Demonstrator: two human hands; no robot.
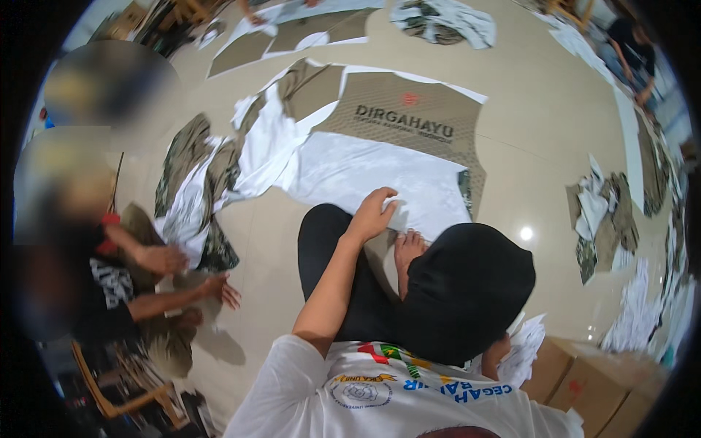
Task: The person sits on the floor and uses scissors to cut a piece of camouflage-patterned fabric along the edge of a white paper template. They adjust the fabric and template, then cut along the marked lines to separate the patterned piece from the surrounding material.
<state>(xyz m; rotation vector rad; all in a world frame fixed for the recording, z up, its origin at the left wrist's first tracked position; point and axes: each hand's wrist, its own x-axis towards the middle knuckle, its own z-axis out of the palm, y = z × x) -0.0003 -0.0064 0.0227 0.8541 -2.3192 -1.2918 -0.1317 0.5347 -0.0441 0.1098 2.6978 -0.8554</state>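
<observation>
Smoothing white panel (350, 166), apparently, with loosely spread left hand (375, 212); best press flat, working outward; cannot tell grip of right hand (496, 355)

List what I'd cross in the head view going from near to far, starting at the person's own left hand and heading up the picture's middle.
Left hand → white fabric beyond its fingertips → brown patterned fabric panel with dark lettering → crumpled white-and-camouflage fabric pile.
</observation>
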